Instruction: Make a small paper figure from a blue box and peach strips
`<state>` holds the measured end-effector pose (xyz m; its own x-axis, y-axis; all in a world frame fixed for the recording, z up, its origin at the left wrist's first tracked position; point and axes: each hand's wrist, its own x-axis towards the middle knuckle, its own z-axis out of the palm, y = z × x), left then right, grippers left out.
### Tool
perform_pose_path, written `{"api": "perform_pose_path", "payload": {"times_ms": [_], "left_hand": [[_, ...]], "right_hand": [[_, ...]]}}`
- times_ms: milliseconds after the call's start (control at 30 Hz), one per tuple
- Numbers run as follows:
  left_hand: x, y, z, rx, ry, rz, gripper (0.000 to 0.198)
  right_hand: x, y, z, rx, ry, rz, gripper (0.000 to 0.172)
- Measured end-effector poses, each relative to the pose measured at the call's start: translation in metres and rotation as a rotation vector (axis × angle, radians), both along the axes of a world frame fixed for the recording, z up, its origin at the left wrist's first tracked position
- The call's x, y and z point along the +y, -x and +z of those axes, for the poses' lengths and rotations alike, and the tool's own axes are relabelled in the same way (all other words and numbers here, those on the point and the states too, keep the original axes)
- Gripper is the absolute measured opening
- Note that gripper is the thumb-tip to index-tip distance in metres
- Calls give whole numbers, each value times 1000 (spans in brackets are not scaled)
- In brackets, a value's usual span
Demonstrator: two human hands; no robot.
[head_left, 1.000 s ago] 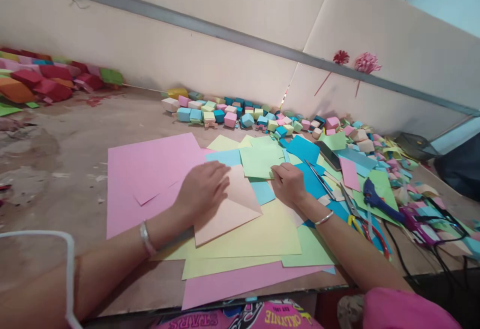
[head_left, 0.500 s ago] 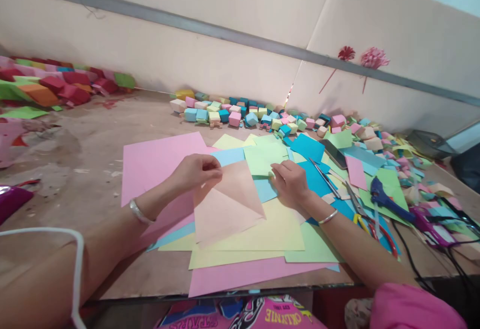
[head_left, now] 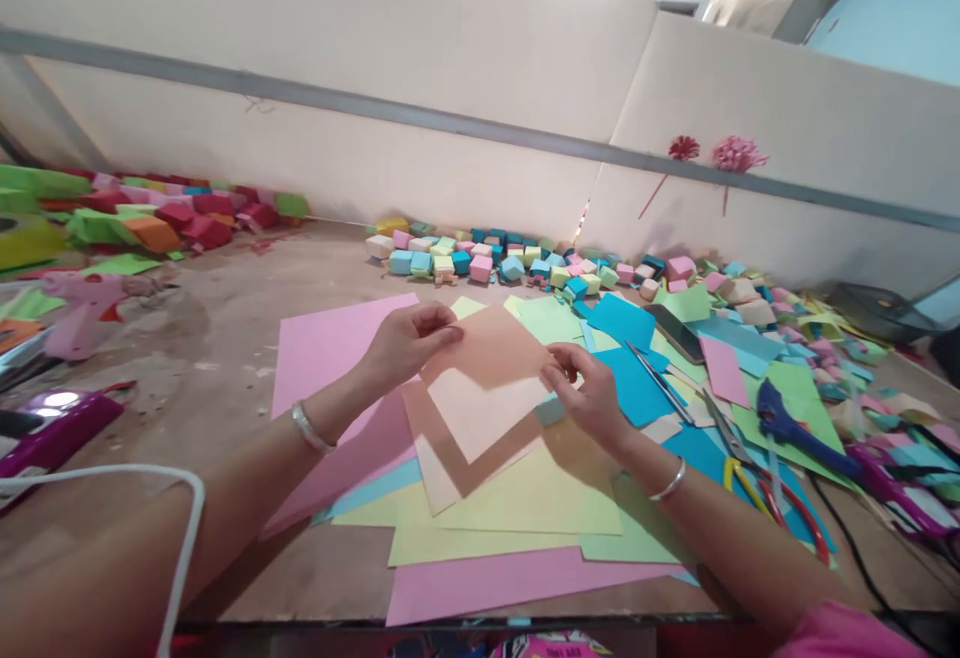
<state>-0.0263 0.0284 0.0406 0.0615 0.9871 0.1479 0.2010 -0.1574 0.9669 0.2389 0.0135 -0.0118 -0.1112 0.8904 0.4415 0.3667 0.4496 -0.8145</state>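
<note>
A peach paper square [head_left: 487, 388] is held up by two opposite corners, its lower corner pointing toward me. My left hand [head_left: 420, 338] pinches its left corner between thumb and fingers. At its right corner my right hand [head_left: 589, 388] is closed on the paper. Beneath it lies another peach sheet [head_left: 439, 483], with the held square's shadow across it. Yellow sheets [head_left: 525, 508] and a large pink sheet [head_left: 322, 358] spread under and around them on the table.
Scissors [head_left: 739, 463], a blue glue gun [head_left: 799, 428] and a dark phone [head_left: 675, 333] lie at right. Small paper cubes [head_left: 480, 266] line the wall. A pink glue gun [head_left: 79, 313] and a purple tool [head_left: 56, 428] sit at left.
The peach square has been lifted off the sheet below. My right hand, earlier by the green paper, now grips its right corner. The view has tilted up slightly.
</note>
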Motion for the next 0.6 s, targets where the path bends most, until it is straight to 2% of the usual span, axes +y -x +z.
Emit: {"api": "perform_pose_path", "payload": {"times_ms": [100, 200, 300, 367, 433, 533, 600], "left_hand": [[20, -8, -7, -76, -44, 66, 27], [36, -12, -28, -185, -58, 180, 27], [41, -13, -50, -269, -8, 168, 33], [38, -15, -57, -305, 14, 124, 35], [32, -18, -59, -328, 25, 80, 42], [25, -20, -55, -341, -15, 34, 64], [23, -19, -52, -307, -53, 48, 59]], "right_hand": [[11, -9, 2, 170, 153, -56, 14], [23, -18, -2, 254, 207, -92, 19], [29, -18, -10, 327, 258, -93, 22], [28, -15, -15, 362, 292, -77, 23], [24, -11, -19, 407, 338, -51, 24], [18, -8, -21, 495, 413, -23, 26], [15, -10, -21, 515, 444, -26, 27]]}}
